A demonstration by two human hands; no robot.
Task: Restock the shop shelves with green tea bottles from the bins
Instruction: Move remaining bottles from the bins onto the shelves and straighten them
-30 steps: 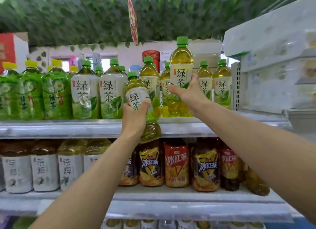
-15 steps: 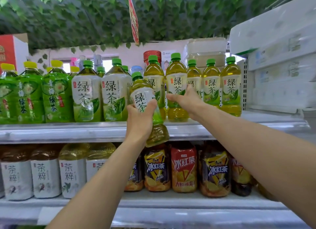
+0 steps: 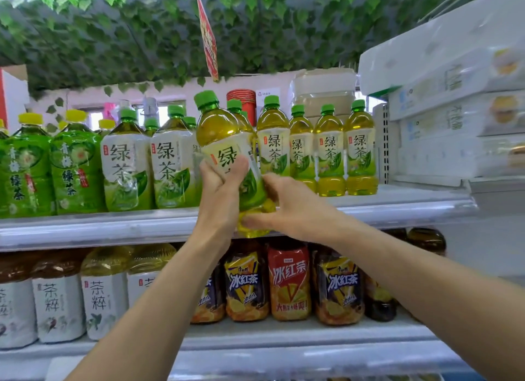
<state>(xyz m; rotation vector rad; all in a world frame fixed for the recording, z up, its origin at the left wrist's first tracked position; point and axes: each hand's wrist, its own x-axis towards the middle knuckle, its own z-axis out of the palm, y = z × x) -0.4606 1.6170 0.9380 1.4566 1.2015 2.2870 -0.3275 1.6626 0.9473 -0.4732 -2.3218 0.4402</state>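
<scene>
**Both hands on one green tea bottle at the upper shelf's front edge**

The left hand (image 3: 223,190) grips a green tea bottle (image 3: 217,127) round its label, with the thumb laid across the front. The right hand (image 3: 292,210) curls its fingers round the lower body of the same bottle, close to the base. The bottle is tilted, with its green cap leaning left. Its base overlaps the front lip of the upper shelf (image 3: 113,227).

Just to the right, four small green tea bottles (image 3: 329,153) stand in a front row, and one more cap shows behind the held bottle. To the left stand two large green tea bottles (image 3: 122,167) with white labels, and further caps show behind them. Beyond those are two bright green bottles (image 3: 74,167) with yellow caps.

On the lower shelf (image 3: 284,335) three iced tea bottles (image 3: 289,284) show their full labels, and the left arm partly hides a fourth.

The held bottle sits in the gap between the large bottles and the small row. Bare shelf runs from the rightmost small bottle to a perforated side panel (image 3: 384,142). Stacked white boxes (image 3: 454,110) crowd the right side.
</scene>
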